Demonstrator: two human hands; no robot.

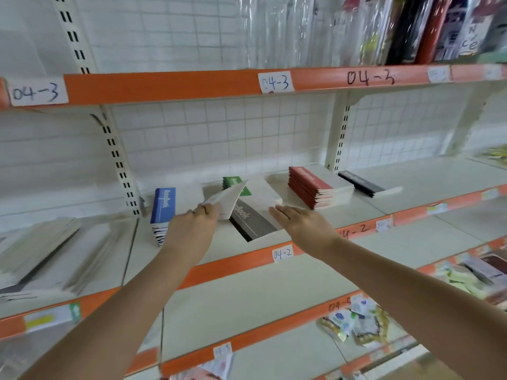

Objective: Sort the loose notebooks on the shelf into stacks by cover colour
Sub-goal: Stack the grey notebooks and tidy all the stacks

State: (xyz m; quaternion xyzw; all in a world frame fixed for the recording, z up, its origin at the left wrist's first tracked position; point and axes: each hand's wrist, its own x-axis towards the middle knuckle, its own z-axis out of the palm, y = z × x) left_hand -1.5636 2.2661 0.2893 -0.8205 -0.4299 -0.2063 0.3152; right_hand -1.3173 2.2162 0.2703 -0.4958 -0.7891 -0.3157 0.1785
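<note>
On the middle shelf (343,209) stand a blue notebook stack (163,209) at the left, a green notebook stack (244,189) behind, a red notebook stack (312,187) and a black notebook stack (360,183) at the right. A black-spined notebook (251,218) lies loose in front of the green one. My left hand (194,229) pinches a notebook (229,200) lifted and tilted, its pale side showing. My right hand (301,222) lies flat with straight fingers on the white cover of the loose notebook.
An upper shelf holds clear sleeves (274,31) and dark packaged goods (439,26). Pale notebooks (41,248) lie on the left shelf bay. Small packets (354,322) sit on a lower shelf. Orange shelf edges (233,264) carry handwritten labels.
</note>
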